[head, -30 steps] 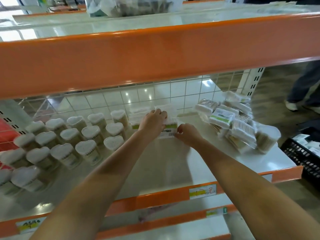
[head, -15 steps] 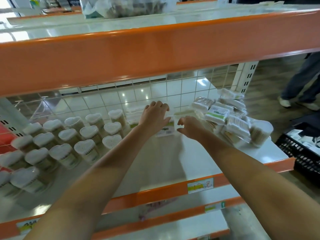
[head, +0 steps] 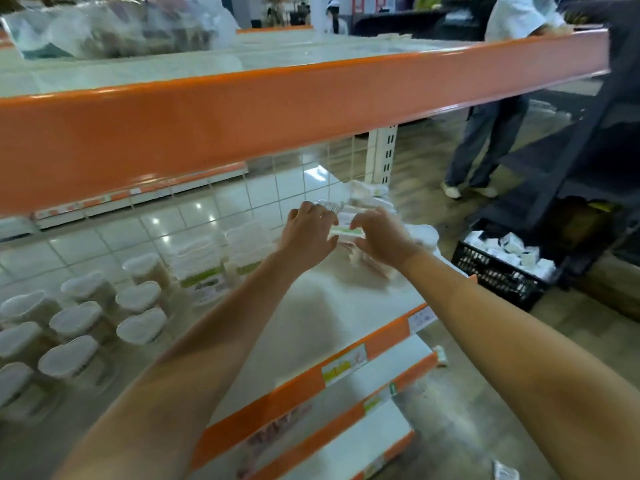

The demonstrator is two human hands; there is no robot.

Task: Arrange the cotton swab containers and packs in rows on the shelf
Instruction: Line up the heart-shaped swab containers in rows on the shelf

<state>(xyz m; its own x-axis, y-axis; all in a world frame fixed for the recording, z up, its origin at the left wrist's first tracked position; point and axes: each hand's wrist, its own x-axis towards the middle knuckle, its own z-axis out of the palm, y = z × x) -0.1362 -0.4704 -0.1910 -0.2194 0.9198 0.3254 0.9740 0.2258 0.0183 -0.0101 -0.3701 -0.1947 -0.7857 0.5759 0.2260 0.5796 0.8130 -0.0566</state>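
Heart-lidded cotton swab containers (head: 79,320) stand in rows on the left of the white shelf (head: 311,327). Two clear rectangular boxes with green labels (head: 204,268) stand behind them near the wire back. A loose pile of cotton swab packs (head: 367,199) lies at the shelf's right end. My left hand (head: 308,233) and my right hand (head: 381,237) are at this pile, fingers curled from both sides round a pack with a green label (head: 346,231). The hands hide much of the pack, and the image is blurred.
The upper shelf's orange front edge (head: 277,105) hangs low over the work area. A black crate (head: 502,271) with white packs sits on the floor to the right. A person (head: 485,133) stands beyond the shelf's right end. Lower shelves show below.
Both hands left the rectangular box at the back of the shelf and moved right to the pile of packs, closing on one pack. The view swung right.
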